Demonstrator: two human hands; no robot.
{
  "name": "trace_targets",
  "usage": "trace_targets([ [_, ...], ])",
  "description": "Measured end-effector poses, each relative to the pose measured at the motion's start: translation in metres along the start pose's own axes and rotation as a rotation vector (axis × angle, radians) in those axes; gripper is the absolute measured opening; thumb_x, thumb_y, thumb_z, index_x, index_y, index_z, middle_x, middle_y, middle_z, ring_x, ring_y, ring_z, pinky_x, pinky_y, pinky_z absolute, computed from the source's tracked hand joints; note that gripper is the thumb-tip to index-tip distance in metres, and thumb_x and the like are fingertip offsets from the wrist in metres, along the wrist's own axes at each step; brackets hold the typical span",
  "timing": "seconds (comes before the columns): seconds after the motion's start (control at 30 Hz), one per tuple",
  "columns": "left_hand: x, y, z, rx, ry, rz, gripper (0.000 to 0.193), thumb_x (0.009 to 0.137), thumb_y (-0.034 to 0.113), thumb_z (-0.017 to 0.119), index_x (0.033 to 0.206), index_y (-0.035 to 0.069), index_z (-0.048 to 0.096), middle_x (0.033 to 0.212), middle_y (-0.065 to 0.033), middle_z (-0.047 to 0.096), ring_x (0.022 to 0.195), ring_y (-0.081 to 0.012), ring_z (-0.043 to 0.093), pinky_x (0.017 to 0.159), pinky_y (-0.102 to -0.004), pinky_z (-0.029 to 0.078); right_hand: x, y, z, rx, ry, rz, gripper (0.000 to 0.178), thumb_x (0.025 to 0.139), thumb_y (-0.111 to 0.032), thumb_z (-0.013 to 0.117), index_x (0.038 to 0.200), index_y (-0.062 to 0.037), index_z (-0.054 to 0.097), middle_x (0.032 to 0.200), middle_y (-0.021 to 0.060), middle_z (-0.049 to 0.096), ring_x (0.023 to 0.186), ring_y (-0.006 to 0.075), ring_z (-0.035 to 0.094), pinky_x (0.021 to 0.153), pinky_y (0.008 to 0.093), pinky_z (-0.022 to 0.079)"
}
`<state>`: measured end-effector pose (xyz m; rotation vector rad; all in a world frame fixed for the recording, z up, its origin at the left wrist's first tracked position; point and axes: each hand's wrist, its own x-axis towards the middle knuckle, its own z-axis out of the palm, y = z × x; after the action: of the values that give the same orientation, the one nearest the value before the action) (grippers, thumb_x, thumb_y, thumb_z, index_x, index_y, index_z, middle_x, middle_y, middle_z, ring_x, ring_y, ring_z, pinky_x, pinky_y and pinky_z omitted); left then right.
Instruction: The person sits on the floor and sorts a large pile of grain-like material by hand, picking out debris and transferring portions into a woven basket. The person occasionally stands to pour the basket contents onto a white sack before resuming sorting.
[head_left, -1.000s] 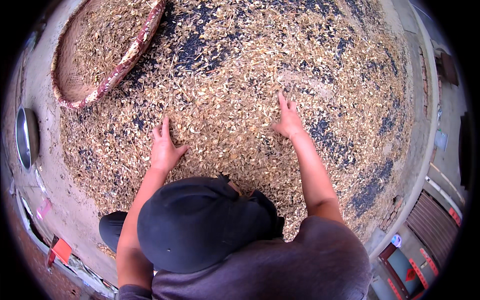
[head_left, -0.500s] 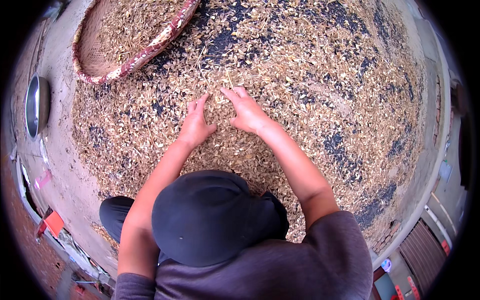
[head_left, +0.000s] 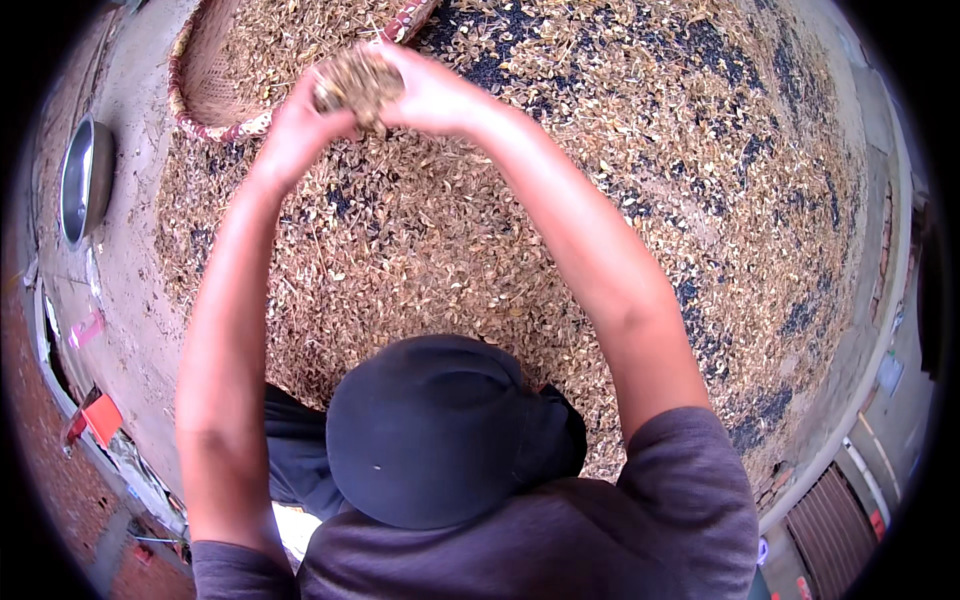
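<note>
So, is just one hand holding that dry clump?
No, the left hand and right hand cup the clump between them.

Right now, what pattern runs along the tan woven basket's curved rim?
The curved rim is patchy dark red and cream, best in the head view.

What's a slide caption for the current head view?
Left hand and right hand hold dry plant bits near a shallow basket.
</note>
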<state>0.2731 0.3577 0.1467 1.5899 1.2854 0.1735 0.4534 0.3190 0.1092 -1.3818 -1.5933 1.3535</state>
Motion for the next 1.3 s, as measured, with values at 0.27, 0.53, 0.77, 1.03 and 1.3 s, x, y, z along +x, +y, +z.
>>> trace_targets([
  [0.27, 0.008, -0.016, -0.033, 0.124, 0.552, 0.198, 0.067, 0.091, 0.026, 0.068, 0.148, 0.008, 0.039, 0.15, -0.0217, 0.039, 0.116, -0.0296, 0.062, 0.089, -0.0411, 0.058, -0.017, 0.05, -0.115, -0.343, 0.456, 0.016, 0.088, 0.083, -0.031, 0.075, 0.154, -0.0097, 0.027, 0.139, 0.0229, 0.051, 0.117, 0.033, 0.061, 0.1, 0.0424, 0.051],
  [0.53, -0.018, -0.086, 0.106, 0.376, 0.023, -0.024, 0.072, 0.088, 0.037, 0.07, 0.147, 0.011, 0.039, 0.139, -0.0192, 0.048, 0.114, -0.0295, 0.06, 0.103, -0.0412, 0.047, -0.217, 0.196, -0.145, -0.755, 0.475, 1.067, 0.074, 0.093, -0.052, 0.055, 0.155, -0.0201, 0.029, 0.156, 0.0217, 0.03, 0.135, 0.0396, 0.044, 0.113, 0.0432, 0.037],
  [0.77, 0.001, -0.075, 0.141, 0.437, -0.111, 0.004, 0.081, 0.084, 0.038, 0.073, 0.152, 0.023, 0.032, 0.15, -0.0166, 0.037, 0.13, -0.0334, 0.049, 0.11, -0.0397, 0.04, -0.149, 0.17, -0.072, -0.732, 0.368, 0.872, 0.065, 0.095, -0.056, 0.05, 0.152, -0.0277, 0.036, 0.157, 0.0113, 0.03, 0.143, 0.037, 0.03, 0.112, 0.0482, 0.037],
  [1.03, -0.021, -0.081, 0.159, 0.308, -0.06, 0.111, 0.07, 0.08, 0.018, 0.076, 0.142, 0.015, 0.044, 0.138, -0.0199, 0.048, 0.127, -0.0364, 0.051, 0.109, -0.0408, 0.041, -0.127, 0.096, 0.056, -0.754, 0.222, 0.251, 0.05, 0.093, -0.035, 0.058, 0.139, -0.0161, 0.052, 0.144, 0.0111, 0.045, 0.125, 0.0327, 0.043, 0.108, 0.0442, 0.038],
  [1.3, -0.125, -0.088, 0.142, 0.371, -0.166, 0.377, 0.078, 0.075, 0.02, 0.081, 0.141, 0.006, 0.042, 0.138, -0.0179, 0.049, 0.128, -0.0368, 0.045, 0.108, -0.0435, 0.039, -0.23, 0.065, 0.06, -0.503, 0.059, 0.144, 0.066, 0.087, -0.033, 0.071, 0.145, -0.0161, 0.045, 0.146, 0.0122, 0.043, 0.125, 0.0348, 0.043, 0.108, 0.0463, 0.042],
])
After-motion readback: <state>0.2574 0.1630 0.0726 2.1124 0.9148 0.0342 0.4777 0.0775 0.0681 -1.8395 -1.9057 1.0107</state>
